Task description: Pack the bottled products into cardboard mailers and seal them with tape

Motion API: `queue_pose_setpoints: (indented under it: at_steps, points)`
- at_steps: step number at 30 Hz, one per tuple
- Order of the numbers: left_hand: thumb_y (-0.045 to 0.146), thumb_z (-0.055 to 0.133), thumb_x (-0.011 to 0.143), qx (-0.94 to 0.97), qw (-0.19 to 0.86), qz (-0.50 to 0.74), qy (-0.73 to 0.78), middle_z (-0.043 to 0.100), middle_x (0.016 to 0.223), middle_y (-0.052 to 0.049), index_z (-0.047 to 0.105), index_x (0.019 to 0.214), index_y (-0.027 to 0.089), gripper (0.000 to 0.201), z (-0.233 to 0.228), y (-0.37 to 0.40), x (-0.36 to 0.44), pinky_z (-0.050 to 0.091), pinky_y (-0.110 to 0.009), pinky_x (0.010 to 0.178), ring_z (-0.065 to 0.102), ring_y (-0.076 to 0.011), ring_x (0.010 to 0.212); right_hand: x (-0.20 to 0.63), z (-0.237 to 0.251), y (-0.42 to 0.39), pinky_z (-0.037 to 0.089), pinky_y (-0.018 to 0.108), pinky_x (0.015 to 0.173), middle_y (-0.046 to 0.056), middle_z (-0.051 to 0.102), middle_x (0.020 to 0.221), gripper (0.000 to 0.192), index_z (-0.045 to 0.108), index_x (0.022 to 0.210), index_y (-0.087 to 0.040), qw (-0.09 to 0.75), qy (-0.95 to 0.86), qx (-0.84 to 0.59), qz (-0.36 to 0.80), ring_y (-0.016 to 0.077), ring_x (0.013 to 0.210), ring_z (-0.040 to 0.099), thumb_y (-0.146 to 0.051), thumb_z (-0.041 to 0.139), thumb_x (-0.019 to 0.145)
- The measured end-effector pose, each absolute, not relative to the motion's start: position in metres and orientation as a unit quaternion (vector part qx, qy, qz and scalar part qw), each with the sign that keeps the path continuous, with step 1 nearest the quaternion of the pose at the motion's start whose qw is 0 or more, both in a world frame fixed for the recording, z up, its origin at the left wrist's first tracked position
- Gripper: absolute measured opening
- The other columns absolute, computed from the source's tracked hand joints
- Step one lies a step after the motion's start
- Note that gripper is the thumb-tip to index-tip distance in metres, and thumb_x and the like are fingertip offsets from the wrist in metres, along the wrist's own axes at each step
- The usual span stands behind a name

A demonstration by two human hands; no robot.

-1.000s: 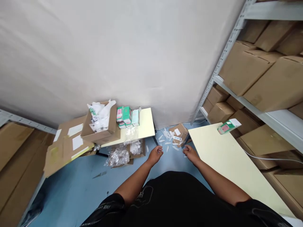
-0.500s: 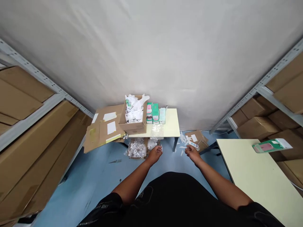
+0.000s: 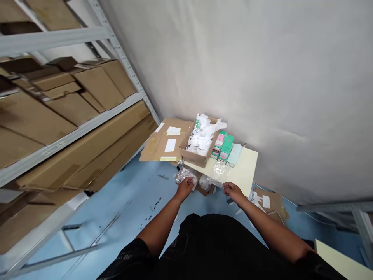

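Observation:
My left hand (image 3: 185, 188) is closed, with thumb and fingers drawn together in front of crumpled clear plastic (image 3: 184, 174) under the table. What it grips, if anything, is too small to tell. Closed too is my right hand (image 3: 233, 192), its fingertips pinched near the front edge of the cream table (image 3: 247, 163). Its grip is hidden. Clear plastic film (image 3: 220, 170) lies on that edge, in front of several green boxes (image 3: 226, 146). Left of these stands an open carton (image 3: 196, 158) heaped with white paper scraps (image 3: 201, 136).
Flattened cardboard (image 3: 157, 144) juts out left of the carton. Metal shelving (image 3: 125, 105) loaded with brown boxes rises on the left. Cardboard and scraps (image 3: 269, 202) lie on the blue floor at right. Another table's corner (image 3: 335, 256) shows at lower right.
The view has turned left, so the table and boxes sit further right and more left shelving shows. The green package on the right table has left the view. Both hands stay closed.

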State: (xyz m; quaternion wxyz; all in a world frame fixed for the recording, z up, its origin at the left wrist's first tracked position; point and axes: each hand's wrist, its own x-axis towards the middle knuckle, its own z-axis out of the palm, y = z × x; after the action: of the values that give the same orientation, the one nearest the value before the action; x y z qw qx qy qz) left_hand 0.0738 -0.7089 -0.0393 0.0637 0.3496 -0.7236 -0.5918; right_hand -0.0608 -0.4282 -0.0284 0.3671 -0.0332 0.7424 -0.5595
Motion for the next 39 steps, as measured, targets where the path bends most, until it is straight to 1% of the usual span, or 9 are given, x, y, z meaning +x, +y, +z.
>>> queue_pose_setpoints:
  at_steps: [10, 13, 17, 20, 23, 26, 30, 34, 39]
  points:
    - [0.025, 0.079, 0.069, 0.498, 0.190, -0.591, -0.605, 0.074, 0.100, -0.006, 0.071, 0.099, 0.021, 0.031, -0.016, -0.820, 0.093, 0.053, -0.036, 0.097, 0.069, -0.0234, 0.099, -0.086, -0.005, -0.559, 0.047, 0.030, 0.064, -0.001, 0.068, 0.070, 0.032, 0.069, 0.091, -0.022, 0.479, 0.693, -0.138, -0.521, 0.0182, 0.067, 0.063, -0.039, 0.070, 0.064]
    - [0.036, 0.082, 0.073, 0.552, 0.183, -0.602, -0.547, 0.073, 0.104, -0.009, 0.069, 0.099, 0.021, 0.033, -0.025, -0.875, 0.096, 0.055, -0.038, 0.093, 0.068, -0.0260, 0.104, -0.080, -0.004, -0.600, 0.046, 0.030, 0.065, 0.000, 0.067, 0.072, 0.033, 0.069, 0.091, -0.022, 0.504, 0.680, -0.151, -0.511, 0.0176, 0.067, 0.062, -0.040, 0.073, 0.064]
    - [0.054, 0.083, 0.075, 0.601, 0.131, -0.647, -0.451, 0.071, 0.107, -0.016, 0.065, 0.100, 0.018, 0.047, -0.045, -0.951, 0.092, 0.060, -0.043, 0.079, 0.071, -0.0302, 0.097, -0.067, -0.008, -0.657, 0.047, 0.032, 0.069, 0.001, 0.069, 0.079, 0.038, 0.070, 0.096, -0.021, 0.525, 0.671, -0.144, -0.503, 0.0192, 0.072, 0.064, -0.043, 0.074, 0.065]
    - [0.055, 0.082, 0.077, 0.600, 0.116, -0.690, -0.388, 0.070, 0.105, -0.016, 0.064, 0.106, 0.019, 0.049, -0.058, -1.001, 0.084, 0.061, -0.041, 0.075, 0.073, -0.0272, 0.089, -0.056, -0.008, -0.701, 0.048, 0.034, 0.073, 0.002, 0.070, 0.082, 0.039, 0.071, 0.097, -0.021, 0.531, 0.676, -0.130, -0.494, 0.0212, 0.077, 0.065, -0.044, 0.075, 0.065]
    - [0.047, 0.077, 0.086, 0.579, 0.131, -0.726, -0.348, 0.072, 0.097, -0.011, 0.064, 0.104, 0.019, 0.036, -0.069, -1.036, 0.074, 0.061, -0.034, 0.074, 0.073, -0.0199, 0.079, -0.048, -0.005, -0.742, 0.048, 0.035, 0.075, 0.002, 0.070, 0.078, 0.037, 0.072, 0.097, -0.022, 0.532, 0.685, -0.126, -0.481, 0.0225, 0.077, 0.065, -0.044, 0.075, 0.068]
    - [0.032, 0.075, 0.089, 0.566, 0.161, -0.741, -0.324, 0.071, 0.088, -0.006, 0.063, 0.099, 0.018, 0.021, -0.075, -1.056, 0.067, 0.060, -0.028, 0.071, 0.070, -0.0144, 0.070, -0.044, -0.004, -0.773, 0.048, 0.035, 0.074, 0.002, 0.070, 0.077, 0.037, 0.072, 0.101, -0.021, 0.525, 0.690, -0.120, -0.484, 0.0228, 0.077, 0.067, -0.044, 0.073, 0.071]
    - [0.021, 0.075, 0.086, 0.540, 0.202, -0.759, -0.304, 0.072, 0.086, -0.004, 0.062, 0.098, 0.018, 0.018, -0.075, -1.066, 0.068, 0.061, -0.029, 0.072, 0.070, -0.0142, 0.071, -0.042, -0.004, -0.801, 0.050, 0.036, 0.076, 0.005, 0.073, 0.085, 0.037, 0.074, 0.101, -0.020, 0.504, 0.708, -0.144, -0.474, 0.0230, 0.079, 0.068, -0.043, 0.072, 0.072]
    - [0.022, 0.078, 0.080, 0.501, 0.252, -0.772, -0.299, 0.075, 0.093, -0.004, 0.062, 0.103, 0.020, 0.028, -0.063, -1.074, 0.074, 0.061, -0.034, 0.078, 0.073, -0.0169, 0.080, -0.041, 0.001, -0.818, 0.051, 0.035, 0.083, 0.005, 0.075, 0.093, 0.033, 0.076, 0.095, -0.021, 0.473, 0.731, -0.207, -0.446, 0.0238, 0.089, 0.068, -0.045, 0.074, 0.072]
    - [0.036, 0.082, 0.075, 0.432, 0.288, -0.776, -0.359, 0.076, 0.108, -0.006, 0.061, 0.114, 0.023, 0.045, -0.036, -1.084, 0.081, 0.061, -0.037, 0.084, 0.074, -0.0204, 0.095, -0.041, 0.014, -0.826, 0.052, 0.034, 0.078, 0.004, 0.075, 0.089, 0.034, 0.076, 0.095, -0.023, 0.477, 0.731, -0.210, -0.440, 0.0261, 0.092, 0.068, -0.048, 0.077, 0.071]
